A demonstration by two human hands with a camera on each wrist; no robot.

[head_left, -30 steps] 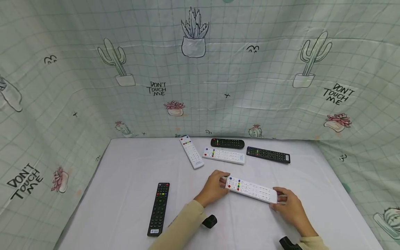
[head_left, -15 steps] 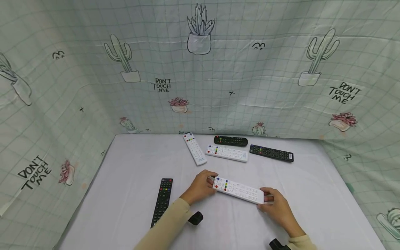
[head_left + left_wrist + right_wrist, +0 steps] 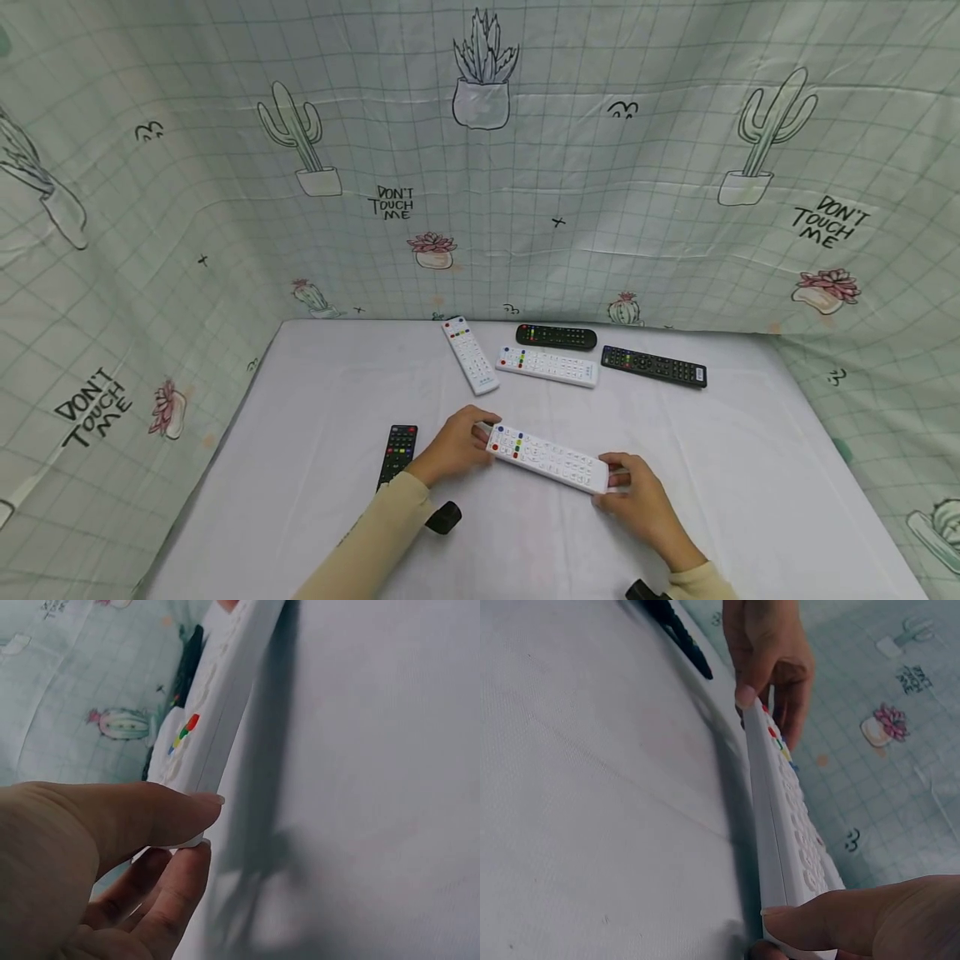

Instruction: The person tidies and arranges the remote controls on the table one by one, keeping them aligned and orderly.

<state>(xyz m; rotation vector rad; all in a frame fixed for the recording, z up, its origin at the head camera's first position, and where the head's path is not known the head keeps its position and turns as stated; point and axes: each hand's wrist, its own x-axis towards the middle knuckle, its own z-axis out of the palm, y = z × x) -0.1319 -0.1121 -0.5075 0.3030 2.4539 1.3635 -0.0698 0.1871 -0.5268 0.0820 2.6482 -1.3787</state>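
Observation:
A white remote control with coloured buttons is held between both hands, its button side up. My left hand pinches its left end; in the left wrist view the thumb lies at the near edge with fingers below. At the other end my right hand grips the remote with thumb and fingers. A shadow runs along under the remote on the white cloth in both wrist views. A black remote lies left of my left hand, its lower part hidden behind the sleeve.
Toward the back of the white table lie a slanted white remote, another white remote, a rounded black remote and a longer black remote. A cactus-print cloth hangs behind and along the sides.
Both hands have moved left across the table with the white remote between them. My left sleeve now covers more of the black remote. The view has shifted slightly.

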